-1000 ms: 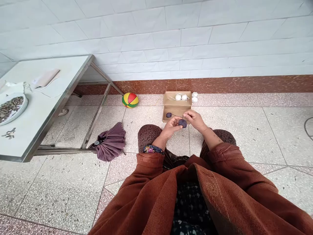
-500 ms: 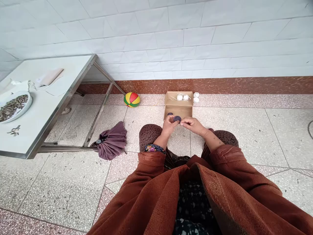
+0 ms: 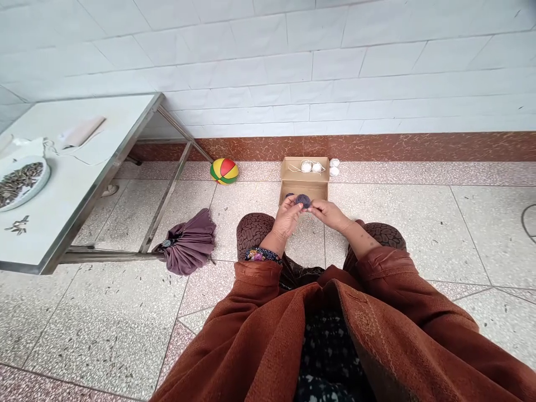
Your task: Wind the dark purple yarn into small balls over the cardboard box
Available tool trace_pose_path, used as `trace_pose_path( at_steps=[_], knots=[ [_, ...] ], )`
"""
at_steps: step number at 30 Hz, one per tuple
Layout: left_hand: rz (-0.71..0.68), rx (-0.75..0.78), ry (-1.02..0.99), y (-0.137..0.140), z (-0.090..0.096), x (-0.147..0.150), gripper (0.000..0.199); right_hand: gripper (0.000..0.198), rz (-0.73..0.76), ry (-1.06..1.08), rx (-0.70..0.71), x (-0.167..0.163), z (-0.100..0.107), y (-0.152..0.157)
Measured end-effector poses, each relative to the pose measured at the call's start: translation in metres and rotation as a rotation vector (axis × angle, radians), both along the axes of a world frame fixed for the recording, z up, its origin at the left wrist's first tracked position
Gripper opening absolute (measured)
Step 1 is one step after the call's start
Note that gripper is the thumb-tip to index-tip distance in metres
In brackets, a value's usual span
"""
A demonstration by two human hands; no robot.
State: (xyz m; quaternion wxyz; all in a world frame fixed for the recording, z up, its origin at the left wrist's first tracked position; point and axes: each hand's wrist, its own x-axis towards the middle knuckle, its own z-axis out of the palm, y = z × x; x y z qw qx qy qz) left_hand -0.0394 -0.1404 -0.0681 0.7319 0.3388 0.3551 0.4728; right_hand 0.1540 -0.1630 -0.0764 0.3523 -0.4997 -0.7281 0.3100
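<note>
Between my two hands, above the near edge of an open cardboard box [image 3: 305,190], is a dark purple-grey ball of yarn [image 3: 303,201]. My left hand [image 3: 287,216] grips the ball from its left side, thumb in front. With thumb and fingers pinched at the ball's right edge, my right hand [image 3: 329,214] holds something too small to make out, perhaps the strand. Part of a second dark ball [image 3: 289,195] shows in the box behind my left fingers. Two white balls of yarn [image 3: 312,166] lie in the box's raised lid, with loose white strands beside them.
More white balls [image 3: 334,167] sit on the floor right of the lid. A colourful ball [image 3: 224,171] rests near the wall. On the left, a folded purple umbrella [image 3: 190,243] leans by a metal-framed table [image 3: 90,184], which bears a bowl [image 3: 47,177] of sunflower-seed-like pieces.
The dark yarn ball has risen slightly and turned in my left hand. My right hand stays pinched beside it. The whole view has shifted a little.
</note>
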Motion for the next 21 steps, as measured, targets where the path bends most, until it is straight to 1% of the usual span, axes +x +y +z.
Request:
trace_pose_path(
  at_steps=[2,3,5,7,9,11,13,14,15,17,19,21],
  knots=[
    [0.09,0.016,0.109,0.003,-0.004,0.0,0.052,0.031,0.123,0.001,0.0,-0.003,0.004,-0.007],
    [0.116,0.023,0.176,0.004,-0.006,0.001,0.05,0.032,0.161,0.016,0.002,-0.004,0.007,-0.009],
    [0.116,0.034,0.298,0.005,-0.01,0.001,0.047,0.034,0.166,0.067,0.006,-0.002,0.014,-0.012],
    [0.049,0.049,0.362,0.004,-0.013,0.002,0.045,0.036,0.102,0.119,0.016,0.004,0.021,-0.01],
    [-0.079,0.084,0.356,0.001,-0.013,0.003,0.046,0.037,0.005,0.135,0.039,0.01,0.024,-0.004],
    [-0.223,0.116,0.281,-0.003,-0.011,0.004,0.05,0.036,-0.1,0.121,0.064,0.015,0.022,0.003],
    [-0.297,0.117,0.167,-0.005,-0.008,0.005,0.053,0.034,-0.187,0.098,0.064,0.016,0.017,0.009],
    [-0.288,0.105,0.107,-0.005,-0.006,0.004,0.054,0.034,-0.212,0.087,0.048,0.015,0.014,0.011],
    [-0.249,0.088,0.052,-0.005,-0.004,0.004,0.055,0.033,-0.222,0.075,0.022,0.013,0.011,0.011],
    [-0.132,0.051,-0.031,-0.002,-0.003,0.003,0.057,0.031,-0.192,0.049,-0.038,0.009,0.005,0.01],
    [-0.017,0.023,-0.066,0.002,-0.002,0.002,0.058,0.029,-0.11,0.026,-0.071,0.004,0.002,0.007],
    [0.071,0.009,-0.044,0.005,-0.004,0.002,0.058,0.029,0.005,0.003,-0.067,0.001,0.001,0.002]
  ],
)
